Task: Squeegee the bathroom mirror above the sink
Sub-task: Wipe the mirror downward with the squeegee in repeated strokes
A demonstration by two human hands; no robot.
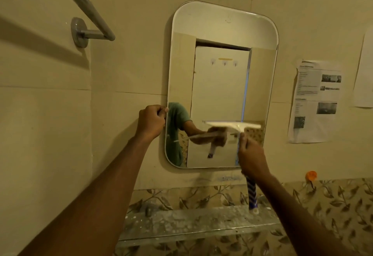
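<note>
My right hand [251, 157] grips the squeegee [234, 124] by its handle, its white blade flat on the lower part of the mirror [222, 33]. My left hand [151, 121] pinches the mirror's left edge. A glass shelf [181, 225] sits below the mirror, printed sheets [314, 100] to its right.

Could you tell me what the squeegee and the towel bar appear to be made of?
Squeegee: the white head looks like matte plastic; its blade material cannot be told, and the blue-and-white patterned handle looks plastic. Towel bar: likely polished metal, given its grey shine and highlights.
</note>
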